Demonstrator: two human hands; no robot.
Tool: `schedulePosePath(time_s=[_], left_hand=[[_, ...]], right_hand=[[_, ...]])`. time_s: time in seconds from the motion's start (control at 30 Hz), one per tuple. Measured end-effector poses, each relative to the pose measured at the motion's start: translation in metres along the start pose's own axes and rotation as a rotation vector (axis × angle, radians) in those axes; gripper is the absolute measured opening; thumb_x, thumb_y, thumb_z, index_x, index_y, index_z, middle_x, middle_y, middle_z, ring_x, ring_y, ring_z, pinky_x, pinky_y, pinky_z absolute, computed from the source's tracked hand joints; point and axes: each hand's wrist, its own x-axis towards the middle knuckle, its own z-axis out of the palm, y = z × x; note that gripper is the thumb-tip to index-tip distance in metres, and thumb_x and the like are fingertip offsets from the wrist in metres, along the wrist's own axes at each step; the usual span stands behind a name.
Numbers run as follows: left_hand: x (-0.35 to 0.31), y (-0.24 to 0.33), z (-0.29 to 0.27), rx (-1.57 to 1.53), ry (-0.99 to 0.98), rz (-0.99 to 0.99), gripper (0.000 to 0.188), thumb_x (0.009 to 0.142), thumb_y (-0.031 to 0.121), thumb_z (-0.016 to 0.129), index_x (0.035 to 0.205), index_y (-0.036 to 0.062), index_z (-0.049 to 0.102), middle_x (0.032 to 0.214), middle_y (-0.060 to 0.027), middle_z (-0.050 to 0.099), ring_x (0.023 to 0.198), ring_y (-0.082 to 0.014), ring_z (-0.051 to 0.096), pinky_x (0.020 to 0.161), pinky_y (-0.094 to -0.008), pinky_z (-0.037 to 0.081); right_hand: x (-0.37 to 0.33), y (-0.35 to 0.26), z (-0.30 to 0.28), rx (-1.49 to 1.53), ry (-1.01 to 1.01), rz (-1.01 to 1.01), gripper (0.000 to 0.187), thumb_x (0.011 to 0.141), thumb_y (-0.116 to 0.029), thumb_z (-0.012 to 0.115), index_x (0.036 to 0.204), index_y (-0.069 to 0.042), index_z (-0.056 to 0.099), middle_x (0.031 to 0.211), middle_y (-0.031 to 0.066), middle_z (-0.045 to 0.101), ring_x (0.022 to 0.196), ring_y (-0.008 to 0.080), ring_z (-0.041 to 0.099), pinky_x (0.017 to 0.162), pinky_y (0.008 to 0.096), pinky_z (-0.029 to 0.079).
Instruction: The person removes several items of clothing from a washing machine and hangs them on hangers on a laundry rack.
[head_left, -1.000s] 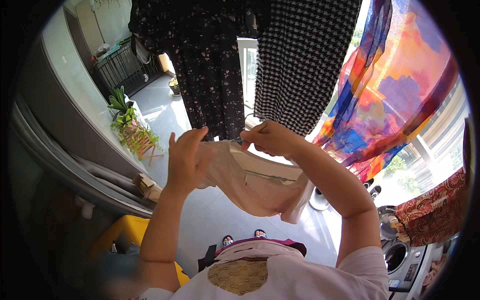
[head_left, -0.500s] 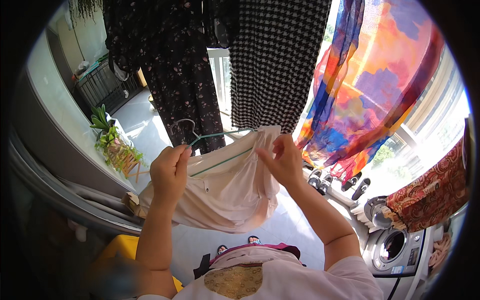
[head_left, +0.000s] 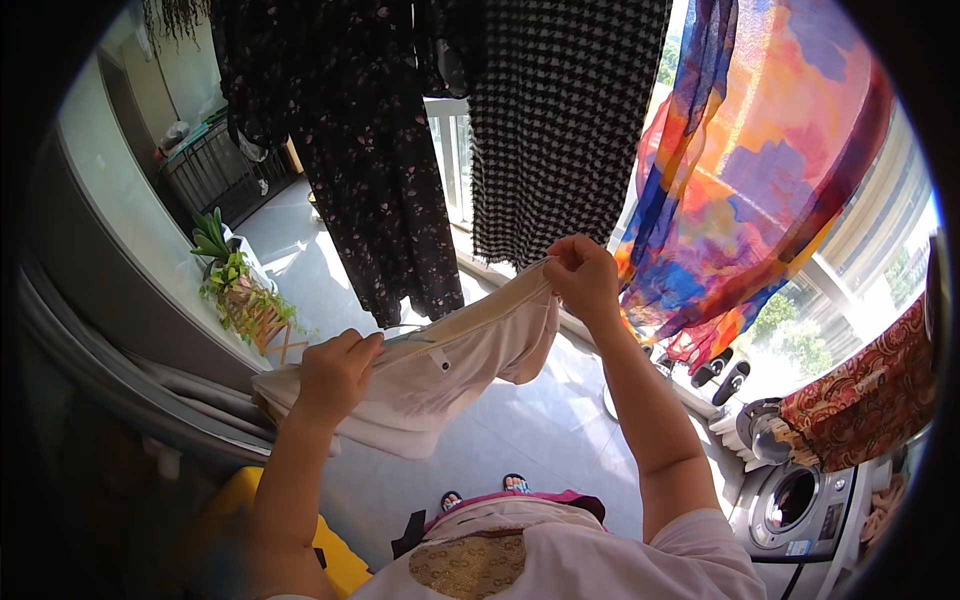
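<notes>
A cream-coloured garment (head_left: 480,340) is stretched between my two hands, its upper edge sloping up to the right. A small tab with a dark button or snap shows near that edge. My left hand (head_left: 340,375) is closed on the garment at its left part. Pinched at the right end of the upper edge, the cloth hangs from the closed fingers of my right hand (head_left: 585,282). Beside my left hand a bit of a teal hanger (head_left: 412,337) shows; most of it is hidden in the cloth. Whether my left fingers also grip the hanger, I cannot tell.
Ahead hang a black floral garment (head_left: 370,170), a black-and-grey houndstooth cloth (head_left: 560,120) and a multicoloured sheer scarf (head_left: 770,170). Potted plants (head_left: 240,290) stand at left. A washing machine (head_left: 800,510) is at right, a red patterned cloth (head_left: 860,395) above it. Dark slippers (head_left: 722,376) lie by the window.
My right hand has moved up and right, drawing the garment's edge taut. My left hand has dropped slightly. The hanger, plainly visible before, is now mostly covered by the cloth.
</notes>
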Motion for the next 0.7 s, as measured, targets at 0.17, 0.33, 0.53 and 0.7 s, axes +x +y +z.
schedulePosePath(time_s=[0.17,0.33,0.53,0.7], left_hand=[[0.007,0.003,-0.006,-0.206,0.152,-0.090,0.012,0.078,0.004,0.064,0.090,0.0035,0.065,0.062,-0.0076,0.050,0.050,-0.0216,0.053,0.045,-0.0305,0.039],[-0.002,-0.004,-0.018,-0.217,0.197,-0.141,0.011,0.079,0.003,0.063,0.090,0.0026,0.065,0.060,-0.0073,0.049,0.048,-0.0193,0.047,0.044,-0.0300,0.034],[-0.012,-0.021,-0.041,-0.235,0.315,-0.253,0.009,0.080,0.002,0.062,0.088,-0.0003,0.064,0.059,-0.0072,0.047,0.051,-0.0179,0.044,0.048,-0.0293,0.034],[-0.014,-0.023,-0.055,-0.297,0.368,-0.305,0.009,0.080,-0.001,0.061,0.088,-0.0036,0.064,0.063,-0.0084,0.052,0.055,-0.0172,0.046,0.053,-0.0277,0.036]], right_hand=[[0.012,-0.035,0.023,0.360,-0.522,0.153,0.019,0.083,-0.007,0.064,0.099,0.003,0.063,0.082,0.0071,0.065,0.073,0.0094,0.061,0.066,0.0228,0.051],[0.005,-0.053,0.018,0.120,-0.574,-0.020,0.027,0.086,-0.016,0.062,0.109,0.000,0.062,0.099,0.0090,0.066,0.093,0.0146,0.061,0.085,0.0283,0.047],[-0.037,-0.017,-0.001,-0.326,-0.474,-0.223,0.072,0.062,-0.023,0.083,0.117,-0.006,0.040,0.108,0.0123,0.046,0.099,0.0244,0.051,0.083,0.0352,0.046],[-0.050,0.008,0.013,-0.314,-0.219,-0.372,0.050,0.069,-0.016,0.076,0.105,-0.006,0.043,0.086,0.0103,0.055,0.076,0.0226,0.059,0.067,0.0324,0.050]])
